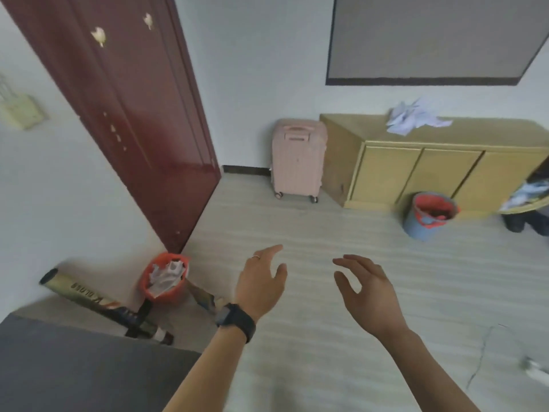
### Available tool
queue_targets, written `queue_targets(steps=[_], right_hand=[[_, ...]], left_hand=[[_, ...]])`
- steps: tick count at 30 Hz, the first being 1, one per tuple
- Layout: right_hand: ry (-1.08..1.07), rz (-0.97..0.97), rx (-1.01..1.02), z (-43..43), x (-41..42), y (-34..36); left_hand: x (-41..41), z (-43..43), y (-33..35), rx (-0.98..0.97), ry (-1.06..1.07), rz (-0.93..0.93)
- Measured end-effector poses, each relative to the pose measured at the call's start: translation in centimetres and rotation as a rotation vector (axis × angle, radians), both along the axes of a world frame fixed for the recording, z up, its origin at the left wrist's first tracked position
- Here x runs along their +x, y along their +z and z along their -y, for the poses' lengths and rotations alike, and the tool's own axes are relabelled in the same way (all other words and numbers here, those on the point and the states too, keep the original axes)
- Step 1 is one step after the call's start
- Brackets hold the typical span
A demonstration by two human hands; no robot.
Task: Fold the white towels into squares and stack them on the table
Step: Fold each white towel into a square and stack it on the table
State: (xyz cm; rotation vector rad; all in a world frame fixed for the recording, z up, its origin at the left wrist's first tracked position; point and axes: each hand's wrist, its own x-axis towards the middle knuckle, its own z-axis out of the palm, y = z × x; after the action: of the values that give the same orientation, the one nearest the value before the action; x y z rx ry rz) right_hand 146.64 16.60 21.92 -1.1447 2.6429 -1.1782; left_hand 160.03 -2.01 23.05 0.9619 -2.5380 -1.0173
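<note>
Both hands empty, left hand (261, 282) and right hand (368, 288) with fingers spread over pale striped floor, no folded towel seen; worth checking the crumpled white heap (414, 120) atop the yellow wooden cabinet (421, 171).

A pale striped floor (312, 233) is bounded by white walls (261, 84). A dark red door (133, 114) is seen far left, a pink suitcase (297, 159) stands beside a yellow cabinet (416, 171) far right.
</note>
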Motion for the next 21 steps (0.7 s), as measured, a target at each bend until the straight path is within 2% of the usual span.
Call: queue_targets(steps=[7,13,21], right_hand=[[-0.145,-0.095,-0.070,-7.7,-17.4,3.4],[-0.279,-0.153,-0.124,-13.2,-27.9,5.3],[-0.465,-0.143,-0.052,-19.7,-41.5,3.9]], left_hand=[[-18.2,-5.4,3.6,-0.061,-0.076,-0.140],[-31.1,-8.7,5.0,-0.085,-0.184,-0.139],[-50.6,-12.9,3.8,-0.096,-0.404,-0.136]])
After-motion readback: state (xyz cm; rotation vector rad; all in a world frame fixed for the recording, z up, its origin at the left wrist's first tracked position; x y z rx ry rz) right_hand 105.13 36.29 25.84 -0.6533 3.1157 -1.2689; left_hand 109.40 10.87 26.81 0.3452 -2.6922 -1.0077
